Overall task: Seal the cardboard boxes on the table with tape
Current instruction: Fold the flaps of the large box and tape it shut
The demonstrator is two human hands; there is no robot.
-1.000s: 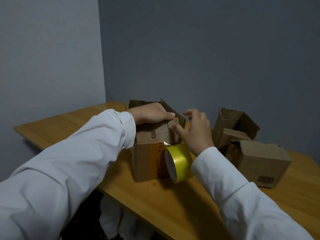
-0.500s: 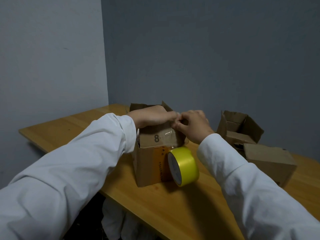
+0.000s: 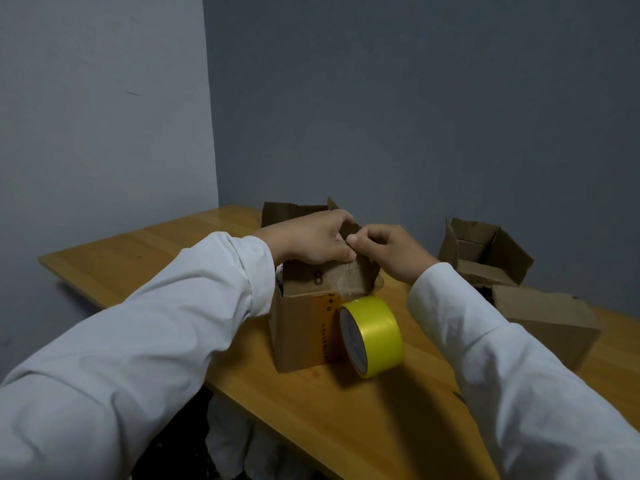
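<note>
- Left hand (image 3: pixel 313 239) lies over the top of the brown corrugated box (image 3: pixel 304 327) marked "8", fingers curled onto its front flap (image 3: pixel 325 277).
- Right hand (image 3: pixel 393 252) meets it fingertip to fingertip, its grip pinched on the same flap, where a clear glossy tape strip (image 3: pixel 353 284) runs down.
- Directly below that grip a roll of shiny yellow tape (image 3: pixel 375 336) stands on edge, touching the box's front.
- Beyond the right wrist sit two more cardboard boxes: one with raised flaps (image 3: pixel 485 256), one closed (image 3: pixel 543 318).
- Three boxes in all and one roll, on a smooth wooden tabletop (image 3: pixel 145 258).
- Both sleeves (image 3: pixel 166 327) are soft white cloth.
</note>
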